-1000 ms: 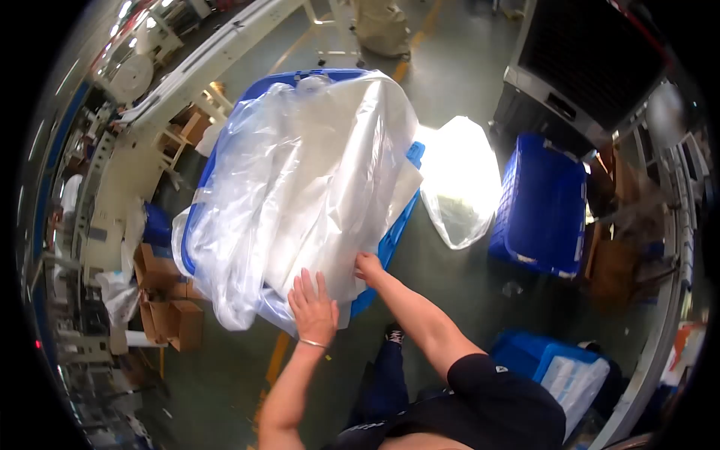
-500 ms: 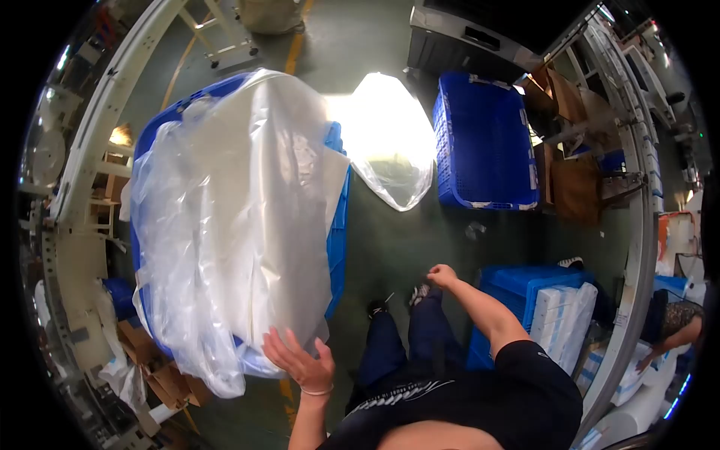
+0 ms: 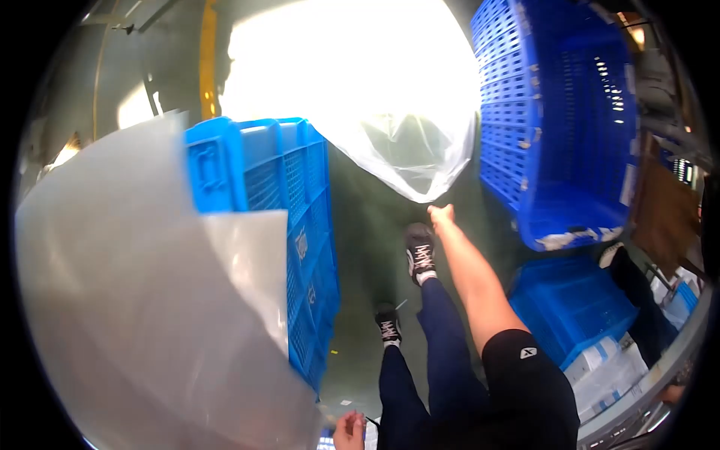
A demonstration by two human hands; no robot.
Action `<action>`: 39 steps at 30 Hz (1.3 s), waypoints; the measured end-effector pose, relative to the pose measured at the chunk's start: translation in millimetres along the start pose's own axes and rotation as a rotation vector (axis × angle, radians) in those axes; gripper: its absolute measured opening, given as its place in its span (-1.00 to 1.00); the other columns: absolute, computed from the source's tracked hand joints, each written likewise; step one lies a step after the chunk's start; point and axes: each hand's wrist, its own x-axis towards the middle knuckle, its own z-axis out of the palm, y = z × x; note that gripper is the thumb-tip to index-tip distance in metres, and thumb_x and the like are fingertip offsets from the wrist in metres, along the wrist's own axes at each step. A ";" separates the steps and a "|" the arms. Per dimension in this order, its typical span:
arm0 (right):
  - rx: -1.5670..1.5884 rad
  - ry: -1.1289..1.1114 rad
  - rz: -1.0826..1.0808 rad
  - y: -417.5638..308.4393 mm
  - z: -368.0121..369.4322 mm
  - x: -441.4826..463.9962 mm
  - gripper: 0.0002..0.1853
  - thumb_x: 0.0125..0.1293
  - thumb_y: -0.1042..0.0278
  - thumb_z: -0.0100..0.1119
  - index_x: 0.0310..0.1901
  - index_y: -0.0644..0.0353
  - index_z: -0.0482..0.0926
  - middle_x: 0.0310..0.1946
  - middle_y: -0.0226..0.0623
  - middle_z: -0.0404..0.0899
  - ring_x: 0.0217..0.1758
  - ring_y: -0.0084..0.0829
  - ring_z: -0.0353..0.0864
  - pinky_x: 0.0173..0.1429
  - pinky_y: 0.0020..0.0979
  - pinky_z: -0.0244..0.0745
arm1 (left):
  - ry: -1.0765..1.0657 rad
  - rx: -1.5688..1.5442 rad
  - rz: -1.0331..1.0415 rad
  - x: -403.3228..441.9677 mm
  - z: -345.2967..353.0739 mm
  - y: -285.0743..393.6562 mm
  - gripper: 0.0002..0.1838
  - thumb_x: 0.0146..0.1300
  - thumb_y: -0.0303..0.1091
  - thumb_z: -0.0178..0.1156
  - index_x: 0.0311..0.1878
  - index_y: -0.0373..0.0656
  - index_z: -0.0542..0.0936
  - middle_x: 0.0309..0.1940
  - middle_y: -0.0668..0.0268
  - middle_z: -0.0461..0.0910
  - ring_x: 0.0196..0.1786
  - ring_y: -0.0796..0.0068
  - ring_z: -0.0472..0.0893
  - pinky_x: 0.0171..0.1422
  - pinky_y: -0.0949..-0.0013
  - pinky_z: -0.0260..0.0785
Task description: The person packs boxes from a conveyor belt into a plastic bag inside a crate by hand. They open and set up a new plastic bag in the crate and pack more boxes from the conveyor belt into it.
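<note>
My right hand (image 3: 442,214) reaches forward with its fingers closed at the near tip of a clear plastic bag (image 3: 420,154). The far part of this bag merges into white glare. At the bottom edge my left hand (image 3: 349,431) is partly cut off, its fingers curled in, with nothing visible in them. Left of it a translucent plastic sheet (image 3: 142,300) hangs large and close to the camera. Beside the sheet stands a light blue crate (image 3: 311,247) with a pale flat sheet (image 3: 251,262) against its side.
A dark blue slatted basket (image 3: 517,142) stands to the right of the bag. Below it is another blue crate (image 3: 574,307), with white wrapped packs (image 3: 611,375) close by. My shoes (image 3: 420,251) are on the dark green floor. A person's dark trouser leg (image 3: 646,307) shows at the right.
My view has shifted closer to the bag and basket. My right hand has come to the bag's near tip. My left hand, spread beside the plastic sheeting before, is now lower and curled.
</note>
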 end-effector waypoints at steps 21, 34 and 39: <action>0.516 -0.403 -1.151 -133.5 -393.0 -415.2 -0.64 0.27 0.23 0.23 0.00 0.29 0.51 -0.13 0.00 0.58 -0.08 -0.02 0.57 0.02 -0.18 0.46 | 0.270 0.546 1.862 -70.5 139.7 293.1 -0.36 0.07 -0.49 0.28 0.26 -0.36 0.32 0.07 -0.06 0.50 0.10 -0.06 0.52 0.19 0.09 0.36; 0.388 0.349 -0.756 227.4 -499.2 -518.9 0.15 -0.02 0.19 0.46 0.43 0.42 -0.17 0.34 0.35 0.11 0.40 0.04 0.23 0.43 -0.18 0.17 | 0.135 -0.001 2.074 -567.3 -176.9 67.5 -0.68 0.32 -0.37 0.04 0.06 -0.33 0.52 -0.38 0.32 0.58 -0.49 0.69 0.45 -0.42 0.62 0.26; 0.437 0.165 -0.828 231.9 -551.4 -528.7 -0.55 0.07 0.29 0.26 0.04 0.19 0.51 0.00 0.12 0.56 0.05 0.18 0.56 0.16 -0.13 0.48 | 0.990 0.774 2.315 -643.6 -226.8 20.5 -0.70 0.29 -0.32 0.09 0.03 -0.24 0.53 -0.30 0.23 0.63 -0.40 0.41 0.58 -0.30 0.34 0.43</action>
